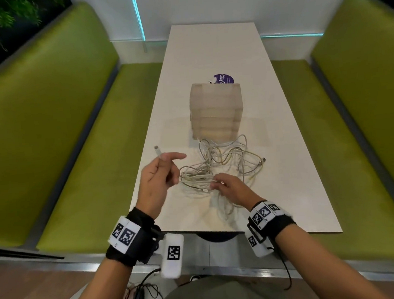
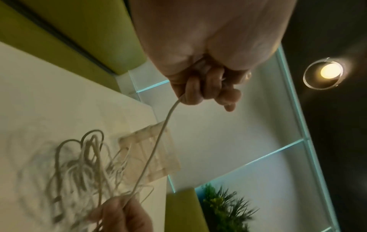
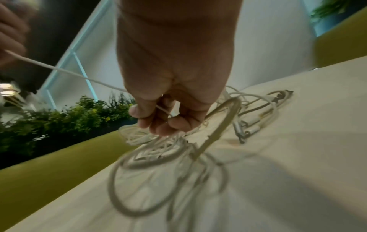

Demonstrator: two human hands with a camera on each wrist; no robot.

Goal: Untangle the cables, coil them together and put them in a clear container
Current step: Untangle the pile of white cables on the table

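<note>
— Beyond the fingertips, what does the clear container (image 1: 216, 111) hold?
— Its contents cannot be told; it stands upright on the white table (image 1: 287, 166), just past the tangle of cables (image 1: 220, 164).
— And the hands, left to right?
— The left hand (image 1: 154, 178) curls its fingers (image 2: 195, 92) round one cable, plug end (image 1: 157, 150) pointing away past its knuckles; that strand runs rightward to the right hand (image 1: 232, 186), whose fingers (image 3: 158, 124) pinch it above the pile.
— How many cables?
— Several pale ones; the knot hides the count. One container.
</note>
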